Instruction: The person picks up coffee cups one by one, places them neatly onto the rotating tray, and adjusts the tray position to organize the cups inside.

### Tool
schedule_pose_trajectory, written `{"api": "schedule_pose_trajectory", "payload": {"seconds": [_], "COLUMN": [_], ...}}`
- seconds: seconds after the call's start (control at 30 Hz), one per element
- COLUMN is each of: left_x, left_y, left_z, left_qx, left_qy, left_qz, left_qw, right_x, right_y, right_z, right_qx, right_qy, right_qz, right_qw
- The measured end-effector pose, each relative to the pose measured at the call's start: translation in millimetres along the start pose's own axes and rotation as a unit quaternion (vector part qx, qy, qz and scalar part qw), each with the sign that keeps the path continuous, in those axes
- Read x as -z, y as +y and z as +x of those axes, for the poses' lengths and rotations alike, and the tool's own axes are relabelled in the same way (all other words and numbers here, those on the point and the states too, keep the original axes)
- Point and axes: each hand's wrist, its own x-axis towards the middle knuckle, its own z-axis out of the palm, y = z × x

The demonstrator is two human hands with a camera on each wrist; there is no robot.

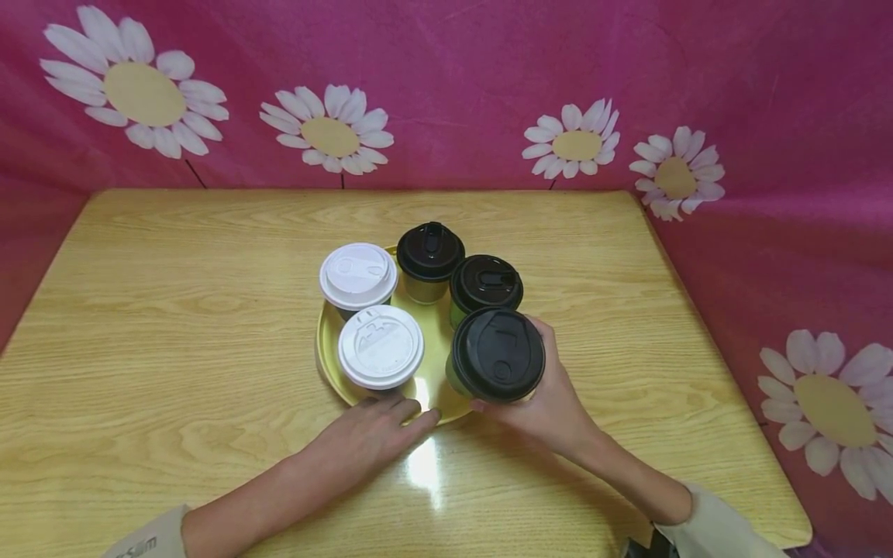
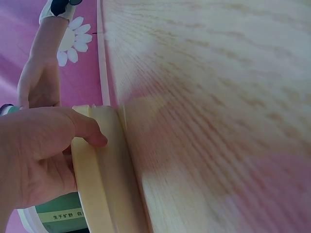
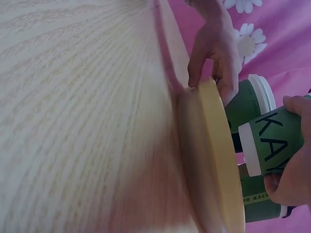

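My right hand (image 1: 558,407) grips a green paper cup (image 3: 276,138) with a black lid (image 1: 498,353), its fingers wrapped round the side. In the right wrist view, the cup's white base stands a little off the round yellow tray (image 3: 221,160). At the tray's near edge, my left hand (image 1: 373,430) holds the rim, thumb on the outer wall (image 2: 99,138) and fingers over the inside. Close by that hand is a white-lidded cup (image 1: 381,346). Another white-lidded cup (image 1: 359,275) and two black-lidded cups (image 1: 430,252) (image 1: 486,283) stand farther back on the tray.
The tray sits on a light wood-grain table (image 1: 195,325). A pink cloth (image 1: 446,77) with daisies hangs behind and along the sides. Glare from a light shines on the table (image 1: 423,469) just in front of the tray.
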Motion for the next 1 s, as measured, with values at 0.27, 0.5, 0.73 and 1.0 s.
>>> {"api": "schedule_pose_trajectory", "payload": {"seconds": [0.27,0.5,0.73,1.0], "left_x": [0.2,0.7,0.9,1.2], "left_y": [0.2,0.5,0.3,0.5], "left_z": [0.0,0.4,0.5,0.2], "left_qx": [0.003,0.004,0.004,0.005], "left_qy": [0.001,0.006,0.012,0.004], "left_qz": [-0.005,-0.003,0.000,0.000], "left_qw": [1.0000,1.0000,0.9999,1.0000], "right_x": [-3.2,-6.9,-9.0,-11.8], "right_y": [-6,-15,-11,-10], "right_z": [-1,0,1,4], "right_qx": [-0.027,-0.039,-0.055,-0.073], "right_qy": [0.001,-0.001,-0.006,-0.017], "right_qz": [-0.003,-0.010,-0.017,-0.022], "right_qw": [1.000,0.999,0.998,0.997]}}
